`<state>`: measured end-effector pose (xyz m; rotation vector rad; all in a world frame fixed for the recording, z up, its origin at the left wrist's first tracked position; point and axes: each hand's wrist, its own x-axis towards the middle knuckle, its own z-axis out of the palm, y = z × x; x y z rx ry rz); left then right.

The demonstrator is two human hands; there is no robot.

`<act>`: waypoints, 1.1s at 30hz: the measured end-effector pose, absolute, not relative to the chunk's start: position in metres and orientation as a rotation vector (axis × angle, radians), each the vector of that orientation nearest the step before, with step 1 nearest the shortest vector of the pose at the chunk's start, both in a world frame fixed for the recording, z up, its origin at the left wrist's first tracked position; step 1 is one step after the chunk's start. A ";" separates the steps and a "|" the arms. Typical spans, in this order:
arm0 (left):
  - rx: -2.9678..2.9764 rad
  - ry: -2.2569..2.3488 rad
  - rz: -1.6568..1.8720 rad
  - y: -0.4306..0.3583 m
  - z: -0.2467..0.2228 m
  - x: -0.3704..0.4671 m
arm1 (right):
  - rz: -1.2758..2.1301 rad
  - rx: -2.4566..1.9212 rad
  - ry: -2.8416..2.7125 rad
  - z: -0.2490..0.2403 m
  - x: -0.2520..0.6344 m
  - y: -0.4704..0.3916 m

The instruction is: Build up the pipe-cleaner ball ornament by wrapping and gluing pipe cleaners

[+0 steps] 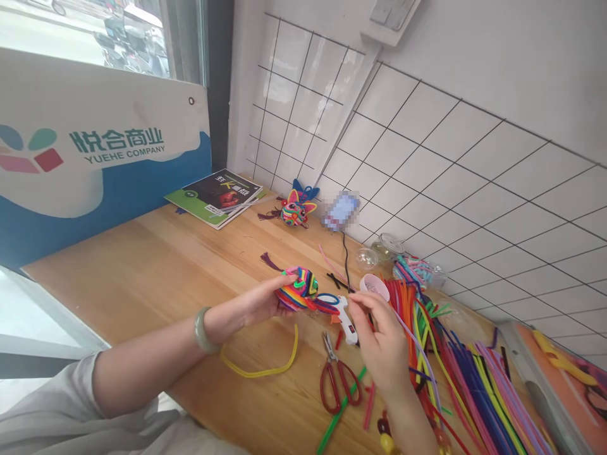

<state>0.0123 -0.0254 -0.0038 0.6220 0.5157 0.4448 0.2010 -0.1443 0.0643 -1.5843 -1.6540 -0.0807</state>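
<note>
My left hand (268, 297) is closed round a round striped craft ball (300, 289) made of coloured pipe cleaners, with a purple tassel at its left and blue and red loops at its right. Near those loops, my right hand (379, 328) has its thumb and fingertips pinched together; what they hold, if anything, is too small to name. Between the ball and my right hand lies a white glue gun (348, 323). A small pink bowl (374, 287) sits just behind my right fingertips.
Red-handled scissors (339, 379) and a yellow pipe cleaner (258, 374) lie in front. Bundles of pipe cleaners (484, 385) cover the right side. A finished-looking craft figure (294, 210), a phone (340, 211) and booklets (218, 197) are at the back.
</note>
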 end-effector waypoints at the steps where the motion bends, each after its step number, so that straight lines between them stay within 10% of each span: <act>1: 0.596 0.511 0.446 -0.024 -0.003 0.011 | -0.070 -1.660 -1.573 0.061 0.209 -0.152; 9: 0.456 0.497 0.562 -0.016 0.006 0.008 | 0.193 -2.199 -1.695 0.004 0.240 -0.211; 33: 0.320 0.491 0.710 -0.006 0.000 0.007 | 0.870 -1.692 -1.053 0.024 0.237 -0.149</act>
